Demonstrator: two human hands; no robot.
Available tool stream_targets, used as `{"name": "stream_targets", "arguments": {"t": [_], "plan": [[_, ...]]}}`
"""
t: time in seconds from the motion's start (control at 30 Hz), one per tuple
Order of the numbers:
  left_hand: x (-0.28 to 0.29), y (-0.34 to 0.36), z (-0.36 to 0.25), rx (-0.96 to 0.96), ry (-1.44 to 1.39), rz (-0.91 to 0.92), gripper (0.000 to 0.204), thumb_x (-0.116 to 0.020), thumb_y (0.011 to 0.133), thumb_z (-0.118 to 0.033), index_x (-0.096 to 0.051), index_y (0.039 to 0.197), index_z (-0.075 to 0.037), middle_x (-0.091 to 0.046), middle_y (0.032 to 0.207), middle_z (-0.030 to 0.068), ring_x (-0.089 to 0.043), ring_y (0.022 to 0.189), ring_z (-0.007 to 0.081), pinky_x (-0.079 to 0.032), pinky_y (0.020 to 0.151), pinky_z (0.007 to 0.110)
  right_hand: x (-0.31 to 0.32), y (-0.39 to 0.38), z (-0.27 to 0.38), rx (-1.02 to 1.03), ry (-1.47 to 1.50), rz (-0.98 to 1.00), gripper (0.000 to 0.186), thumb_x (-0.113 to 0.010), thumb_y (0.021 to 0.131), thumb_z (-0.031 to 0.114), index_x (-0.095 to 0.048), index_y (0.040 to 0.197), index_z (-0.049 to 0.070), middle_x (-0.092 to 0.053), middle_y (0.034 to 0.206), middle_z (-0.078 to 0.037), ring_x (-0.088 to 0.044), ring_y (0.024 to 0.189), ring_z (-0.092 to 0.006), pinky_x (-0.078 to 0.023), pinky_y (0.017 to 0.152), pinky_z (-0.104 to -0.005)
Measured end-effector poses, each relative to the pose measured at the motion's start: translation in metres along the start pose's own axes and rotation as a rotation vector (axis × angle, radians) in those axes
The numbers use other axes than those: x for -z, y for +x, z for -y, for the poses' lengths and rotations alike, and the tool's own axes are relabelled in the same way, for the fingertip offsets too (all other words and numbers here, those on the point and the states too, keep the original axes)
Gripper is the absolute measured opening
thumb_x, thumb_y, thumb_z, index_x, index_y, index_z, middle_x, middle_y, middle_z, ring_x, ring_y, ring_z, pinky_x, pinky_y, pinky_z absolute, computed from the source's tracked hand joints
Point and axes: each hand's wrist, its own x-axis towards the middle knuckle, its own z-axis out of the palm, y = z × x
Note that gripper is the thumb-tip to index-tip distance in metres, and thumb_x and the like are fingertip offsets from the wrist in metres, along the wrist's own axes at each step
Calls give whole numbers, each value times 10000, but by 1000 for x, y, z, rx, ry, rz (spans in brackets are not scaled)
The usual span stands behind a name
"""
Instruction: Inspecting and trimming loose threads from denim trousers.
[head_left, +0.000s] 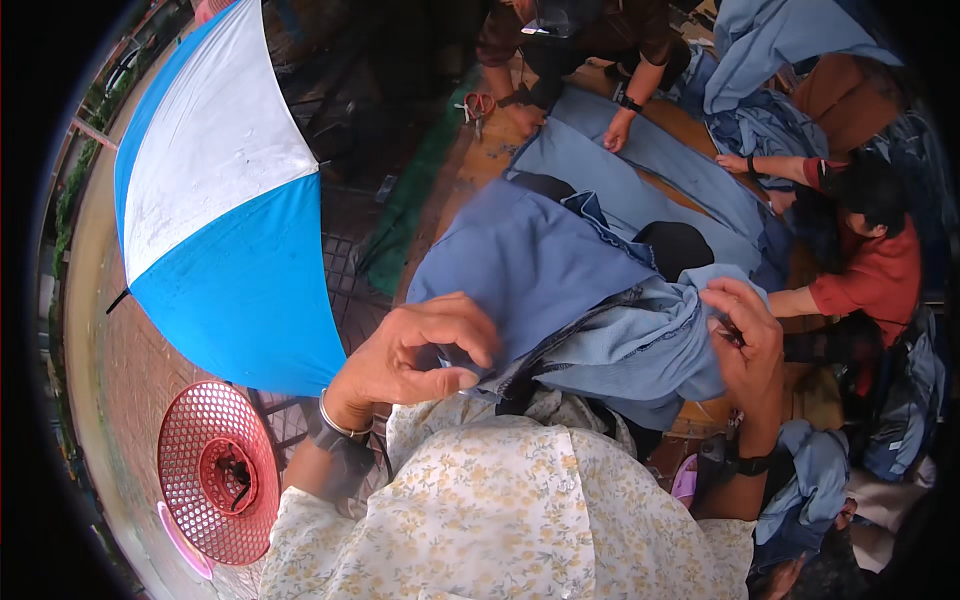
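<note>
A blue denim garment lies bunched across my lap, its paler inner side turned out toward the right. At the left edge of the cloth, my left hand is curled, thumb and forefinger closing on the garment's edge; the exact pinch is partly hidden. My right hand is bent beside the pale side of the garment, its fingertips near or against the cloth. Something small and dark sits between its thumb and fingers, too small to name.
A blue-and-white umbrella stands open at left, above a red perforated basket. Ahead, a person's hands work on light-blue denim pieces near red-handled scissors. Another person in red sits at right, among denim piles.
</note>
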Motion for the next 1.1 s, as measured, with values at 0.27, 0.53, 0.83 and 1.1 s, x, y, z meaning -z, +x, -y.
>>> {"name": "stream_targets", "arguments": {"t": [0.27, 0.53, 0.83, 1.1], "plan": [[7, -25, 32, 271, 179, -564, 377, -705, 701, -189, -576, 1021, -39, -480, 1170, 104, -462, 1073, 196, -354, 896, 319, 15, 16, -28, 0, -55, -82, 285, -522, 693, -122, -576, 956, -29, -573, 981, -118, -578, 806, -174, -450, 678, -236], [9, -26, 50, 431, -281, -637, 639, -693, 754, -278, -410, 1242, 22, -476, 1197, 127, -460, 1099, 171, -358, 943, 300, 2, 42, -8, 88, 24, 78, 207, -620, 716, -20, -578, 916, -50, -590, 900, -111, -559, 704, -147, -443, 631, -236], [16, -3, 75, 366, -792, -540, 566, -621, 792, -248, -418, 1234, 40, -515, 1157, 127, -518, 1044, 197, -420, 906, 310, -2, 49, -30, -51, -165, 92, 263, -654, 753, 195, -576, 809, -50, -562, 719, -136, -531, 609, -223, -413, 573, -301], [24, 9, 76, 581, -1227, -588, 360, -596, 802, -203, -545, 1079, 21, -618, 995, 132, -621, 869, 233, -496, 816, 357, 19, 51, -80, -225, -335, 115, 233, -648, 743, 172, -583, 751, -51, -535, 608, -142, -536, 564, -238, -404, 541, -318]]}}
